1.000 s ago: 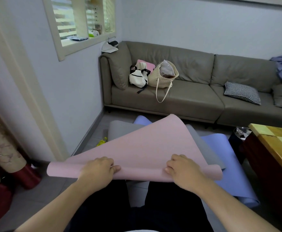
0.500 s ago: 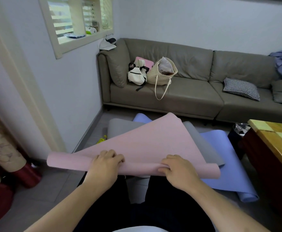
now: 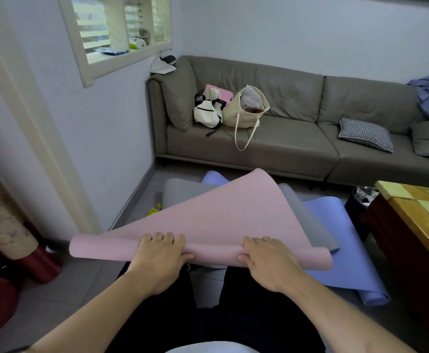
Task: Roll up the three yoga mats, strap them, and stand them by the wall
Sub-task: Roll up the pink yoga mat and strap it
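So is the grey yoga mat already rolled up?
No, the grey mat lies flat on the floor under the pink mat, whose near edge both hands are gripping.

Three mats lie on the floor [image 3: 81, 281], one on top of another: top mat [image 3: 223, 220], middle mat [image 3: 307, 220], bottom mat [image 3: 343, 253]. The sofa [image 3: 284, 146] stands behind them, the table [image 3: 417, 215] to the right.

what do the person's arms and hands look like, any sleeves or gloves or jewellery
Both arms are bare up to the frame edge, with no sleeves showing. The left hand and right hand wear no gloves, and no rings or watch show on the fingers or wrists.
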Tool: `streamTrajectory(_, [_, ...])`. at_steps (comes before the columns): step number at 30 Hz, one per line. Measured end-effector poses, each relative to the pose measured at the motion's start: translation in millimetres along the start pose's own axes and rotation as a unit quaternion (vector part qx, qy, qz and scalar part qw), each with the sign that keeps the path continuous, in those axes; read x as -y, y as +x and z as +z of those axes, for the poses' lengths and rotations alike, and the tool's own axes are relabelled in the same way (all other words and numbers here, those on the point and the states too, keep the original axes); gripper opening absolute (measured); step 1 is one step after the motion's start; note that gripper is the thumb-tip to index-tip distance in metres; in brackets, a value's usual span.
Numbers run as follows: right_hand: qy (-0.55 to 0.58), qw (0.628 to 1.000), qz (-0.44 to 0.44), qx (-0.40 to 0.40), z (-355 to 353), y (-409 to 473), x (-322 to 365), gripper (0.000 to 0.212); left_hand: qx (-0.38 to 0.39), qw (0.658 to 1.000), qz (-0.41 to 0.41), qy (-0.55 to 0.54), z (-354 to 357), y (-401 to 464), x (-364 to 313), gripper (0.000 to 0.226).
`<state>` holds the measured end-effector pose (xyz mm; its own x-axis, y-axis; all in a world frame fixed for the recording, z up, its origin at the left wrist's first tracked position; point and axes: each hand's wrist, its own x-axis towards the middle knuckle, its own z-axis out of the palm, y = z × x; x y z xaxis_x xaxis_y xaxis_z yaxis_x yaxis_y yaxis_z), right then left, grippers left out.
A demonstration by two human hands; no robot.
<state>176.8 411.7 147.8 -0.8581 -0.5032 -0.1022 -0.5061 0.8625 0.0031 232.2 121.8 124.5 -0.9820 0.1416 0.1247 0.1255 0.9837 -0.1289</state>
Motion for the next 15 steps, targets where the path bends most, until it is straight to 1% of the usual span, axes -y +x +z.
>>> streamTrajectory(1, [-0.003, 1.0, -0.002, 0.005, 0, 1, 0, 0.034, 0.026, 1.0, 0.004, -0.004, -6, 1, -1, 0.058])
streamTrajectory(3, [-0.01, 1.0, -0.005, 0.008, 0, -1, 2, 0.037, 0.048, 0.999, 0.011, -0.009, -13, 3, -4, 0.076])
streamTrajectory(5, [-0.03, 0.999, -0.019, -0.009, 1, -5, 5, 0.041, 0.083, 0.996, 0.008, -0.009, -13, 7, -2, 0.085])
streamTrajectory(6, [-0.041, 0.998, -0.029, -0.026, 3, -8, 7, 0.044, 0.098, 0.995, 0.006, -0.008, -15, 9, -2, 0.083])
streamTrajectory(9, [-0.063, 0.995, -0.055, -0.06, 10, -13, 14, 0.056, 0.143, 0.99, -0.013, -0.014, -17, 13, -4, 0.053])
streamTrajectory(10, [-0.071, 0.993, -0.061, -0.065, 15, -12, 17, 0.057, 0.148, 0.989, -0.015, -0.017, -16, 14, -4, 0.049])
streamTrajectory(11, [-0.079, 0.993, -0.062, -0.069, 19, -9, 19, 0.057, 0.15, 0.989, -0.014, -0.014, -16, 13, -6, 0.052])
streamTrajectory(12, [-0.084, 0.992, -0.058, -0.067, 21, -4, 21, 0.057, 0.144, 0.989, -0.013, -0.01, -15, 12, -6, 0.06])
streamTrajectory(13, [-0.089, 0.993, -0.053, -0.057, 21, 0, 21, 0.057, 0.131, 0.991, -0.013, -0.008, -14, 10, -7, 0.07])
streamTrajectory(14, [-0.09, 0.994, -0.049, -0.044, 19, 5, 21, 0.058, 0.104, 0.994, -0.01, -0.012, -11, 8, -6, 0.075])
streamTrajectory(15, [-0.09, 0.994, -0.048, -0.035, 16, 9, 19, 0.059, 0.077, 0.997, -0.006, -0.012, -9, 4, -6, 0.071])
